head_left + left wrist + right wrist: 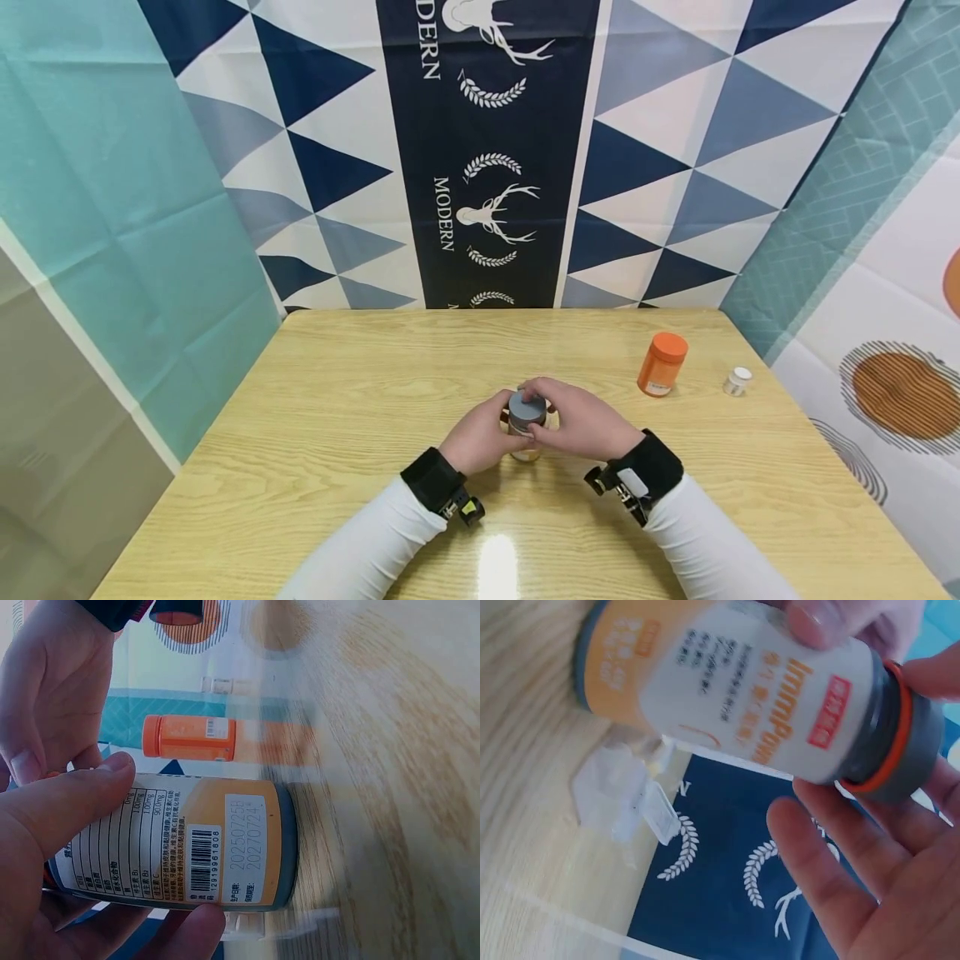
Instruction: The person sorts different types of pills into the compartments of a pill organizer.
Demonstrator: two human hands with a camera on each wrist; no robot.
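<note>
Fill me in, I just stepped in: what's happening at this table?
A person holds a grey-capped supplement bottle with an orange-and-white label over the wooden table. The left hand grips its body and the right hand wraps the grey cap. An orange lidded bottle and a small clear white-capped vial stand apart to the right.

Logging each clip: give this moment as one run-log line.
left hand: grips bottle body | right hand: fingers on grey cap | bottle: upright on table | orange jar: apart

Both hands hide most of the bottle (525, 427) from the head camera; its small label print stays unreadable.
</note>
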